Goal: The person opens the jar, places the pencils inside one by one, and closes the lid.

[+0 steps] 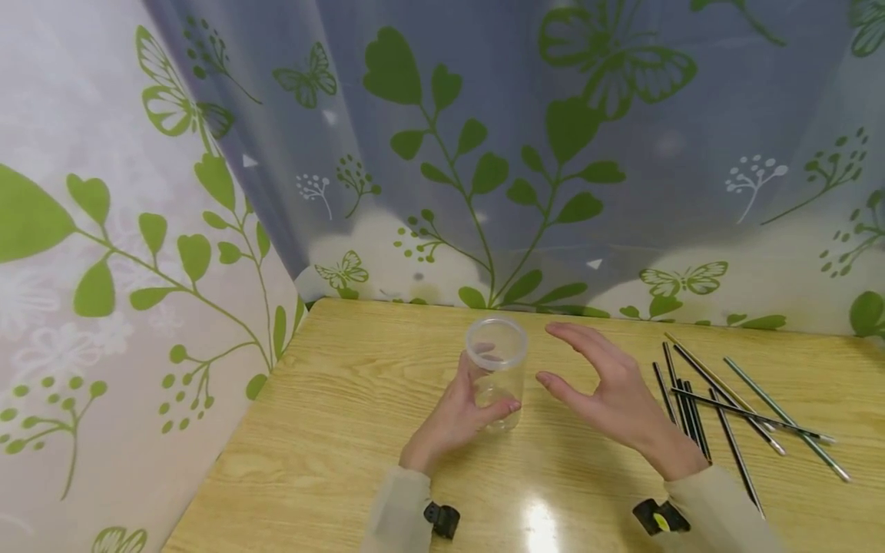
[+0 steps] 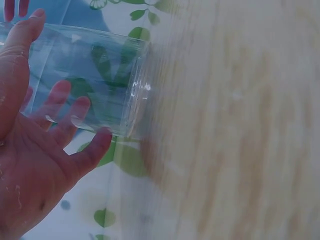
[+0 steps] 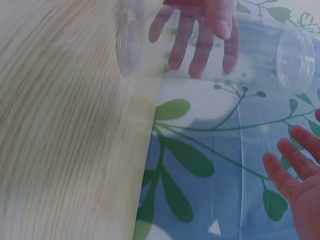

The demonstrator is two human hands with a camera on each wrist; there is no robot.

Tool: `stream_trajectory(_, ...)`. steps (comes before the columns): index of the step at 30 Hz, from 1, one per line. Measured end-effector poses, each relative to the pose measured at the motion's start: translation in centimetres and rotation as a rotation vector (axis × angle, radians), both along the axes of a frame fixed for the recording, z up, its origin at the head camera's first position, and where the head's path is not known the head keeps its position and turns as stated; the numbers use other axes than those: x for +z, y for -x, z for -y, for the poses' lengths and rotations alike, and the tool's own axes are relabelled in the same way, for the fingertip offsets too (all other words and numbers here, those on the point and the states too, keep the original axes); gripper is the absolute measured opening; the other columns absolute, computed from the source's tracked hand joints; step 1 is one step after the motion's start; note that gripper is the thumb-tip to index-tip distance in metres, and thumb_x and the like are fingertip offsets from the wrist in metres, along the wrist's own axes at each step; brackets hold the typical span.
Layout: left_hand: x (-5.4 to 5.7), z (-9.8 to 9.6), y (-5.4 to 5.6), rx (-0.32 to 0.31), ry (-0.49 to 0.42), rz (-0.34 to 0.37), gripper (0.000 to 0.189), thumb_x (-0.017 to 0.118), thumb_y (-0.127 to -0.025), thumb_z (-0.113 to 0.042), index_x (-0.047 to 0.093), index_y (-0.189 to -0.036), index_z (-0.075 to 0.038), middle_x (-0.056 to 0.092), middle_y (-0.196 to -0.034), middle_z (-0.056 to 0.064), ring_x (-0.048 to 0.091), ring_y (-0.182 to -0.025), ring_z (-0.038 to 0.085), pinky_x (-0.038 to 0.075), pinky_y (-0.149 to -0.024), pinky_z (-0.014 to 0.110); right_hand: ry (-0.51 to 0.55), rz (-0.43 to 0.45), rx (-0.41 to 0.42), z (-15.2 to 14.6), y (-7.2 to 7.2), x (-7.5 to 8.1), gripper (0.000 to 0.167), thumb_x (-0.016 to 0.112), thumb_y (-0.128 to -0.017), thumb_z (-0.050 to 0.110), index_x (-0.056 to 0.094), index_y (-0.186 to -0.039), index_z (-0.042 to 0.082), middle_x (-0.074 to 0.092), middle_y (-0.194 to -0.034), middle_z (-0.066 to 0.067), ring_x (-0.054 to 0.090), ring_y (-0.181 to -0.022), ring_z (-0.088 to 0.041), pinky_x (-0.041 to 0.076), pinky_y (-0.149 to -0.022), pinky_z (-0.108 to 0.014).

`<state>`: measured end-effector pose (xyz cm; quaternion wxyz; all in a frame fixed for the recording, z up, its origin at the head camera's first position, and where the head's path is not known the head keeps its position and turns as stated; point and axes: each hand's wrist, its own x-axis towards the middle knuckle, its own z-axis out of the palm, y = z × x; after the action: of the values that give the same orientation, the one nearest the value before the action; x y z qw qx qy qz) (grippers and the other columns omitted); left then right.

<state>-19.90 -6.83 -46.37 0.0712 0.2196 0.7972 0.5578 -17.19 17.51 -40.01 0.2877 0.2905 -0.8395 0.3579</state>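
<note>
A clear plastic jar [image 1: 499,376] with a pale rim stands upright near the middle of the wooden table. My left hand [image 1: 459,411] grips it from the left, thumb across the near side and fingers behind; in the right wrist view those fingers [image 3: 197,45] show through the clear wall. From the left wrist, the jar's base [image 2: 135,100] appears close to the tabletop, but I cannot tell whether it touches. My right hand [image 1: 611,388] is held to the right of the jar, apart from it, thumb and fingers spread with nothing between them.
Several pencils [image 1: 733,407], mostly dark with one green and one gold-coloured, lie crossed in a loose heap at the table's right. A curtain [image 1: 442,192] with green leaves and butterflies hangs along the back edge of the table [image 1: 311,430] and another patterned cloth at the left.
</note>
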Motion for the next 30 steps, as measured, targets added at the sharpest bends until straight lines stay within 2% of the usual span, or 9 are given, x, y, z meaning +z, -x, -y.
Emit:
stream_trajectory(6,0.0,0.0,-0.1,-0.012,-0.011,0.015,0.088,0.077,-0.092,-0.037,0.018,-0.157,-0.034,0.044,-0.158,0.008,0.038,-0.15,0.026,0.03,-0.121,0.06,0.028,0.007,0.047,1.5,0.6,0.0,0.065,0.087,-0.076,0.009,0.063,-0.136,0.007,0.066,-0.136,-0.012,0.062,-0.127,-0.029,0.045,-0.107,-0.019)
stream_trajectory(9,0.0,0.0,-0.1,-0.018,-0.012,0.013,0.087,0.077,-0.093,-0.037,0.018,-0.157,-0.034,0.044,-0.158,0.009,0.038,-0.151,0.027,0.03,-0.121,0.06,0.029,0.021,0.058,2.1,0.8,0.0,0.064,0.088,-0.077,0.011,0.063,-0.136,0.01,0.066,-0.137,-0.011,0.062,-0.127,-0.028,0.052,-0.103,-0.03)
stream_trajectory(14,0.0,0.1,0.0,-0.027,-0.004,0.002,0.086,0.076,-0.093,-0.04,0.018,-0.157,-0.035,0.043,-0.16,0.01,0.035,-0.152,0.026,0.028,-0.122,0.061,0.025,0.019,0.081,2.8,1.2,-0.2,0.063,0.088,-0.077,0.012,0.064,-0.135,0.011,0.065,-0.137,-0.012,0.063,-0.126,-0.03,0.053,-0.102,-0.047)
stream_trajectory(21,0.1,0.2,0.1,-0.046,-0.009,-0.015,0.092,0.076,-0.093,-0.041,0.011,-0.158,-0.039,0.043,-0.16,0.005,0.033,-0.153,0.024,0.027,-0.122,0.061,0.042,0.004,0.088,3.7,1.9,-0.4,0.061,0.09,-0.074,0.013,0.064,-0.129,0.008,0.066,-0.134,-0.012,0.066,-0.119,-0.029,0.061,-0.085,-0.043)
stream_trajectory(25,0.2,0.2,0.0,-0.049,-0.007,-0.017,0.096,0.076,-0.092,-0.04,0.006,-0.158,-0.043,0.043,-0.16,0.003,0.033,-0.153,0.023,0.027,-0.122,0.061,0.054,0.037,0.088,4.1,2.0,-0.1,0.059,0.091,-0.074,0.014,0.063,-0.125,0.007,0.066,-0.133,-0.01,0.065,-0.12,-0.028,0.061,-0.085,-0.043)
stream_trajectory(30,0.1,0.2,0.0,-0.051,-0.014,-0.003,0.094,0.076,-0.092,-0.041,0.008,-0.157,-0.046,0.042,-0.162,0.002,0.032,-0.154,0.021,0.025,-0.123,0.061,0.061,0.064,0.087,4.5,2.0,0.2,0.058,0.092,-0.074,0.017,0.064,-0.123,0.007,0.066,-0.131,-0.01,0.065,-0.12,-0.027,0.061,-0.086,-0.042)
